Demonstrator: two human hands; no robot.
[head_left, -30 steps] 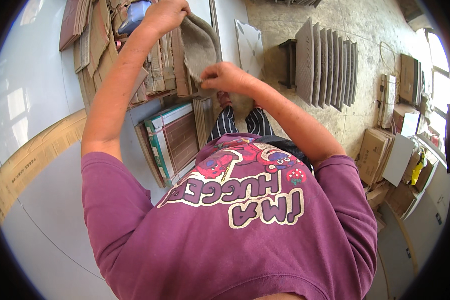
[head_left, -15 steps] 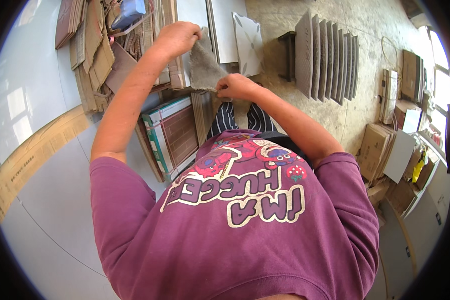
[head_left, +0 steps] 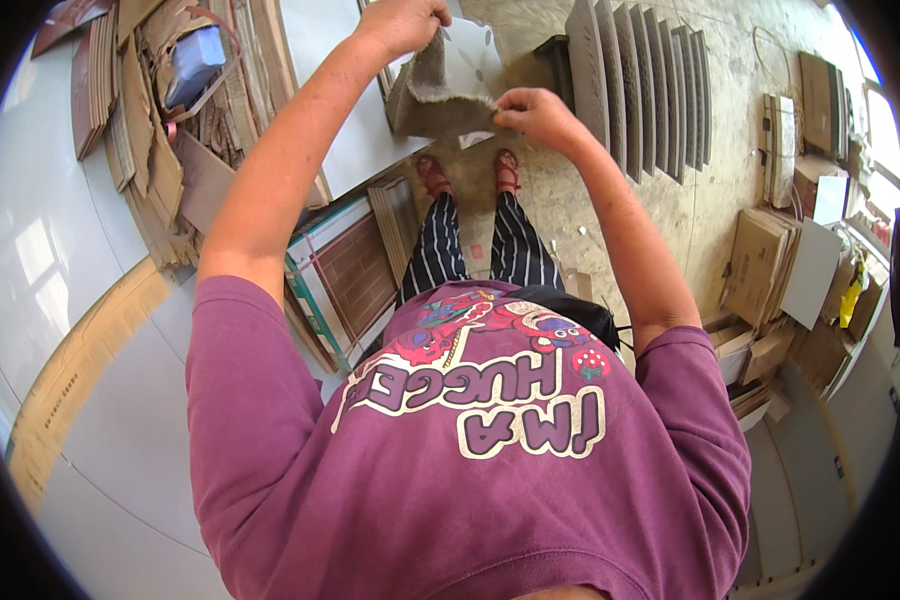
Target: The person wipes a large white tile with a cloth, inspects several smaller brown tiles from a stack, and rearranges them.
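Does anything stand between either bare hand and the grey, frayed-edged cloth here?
Nothing visible does: the bare left hand pinches the grey, frayed-edged cloth near its upper end, and the bare right hand its right edge.

- Centre of the frame: large, bold lettering (head_left: 532, 422) in two lines, dark purple with a pale outline, upside down on the purple T-shirt (head_left: 470, 520).
- Left edge: a short row of small dark print (head_left: 61, 401) along the curved brown cardboard strip (head_left: 110, 335), too small to read surely.
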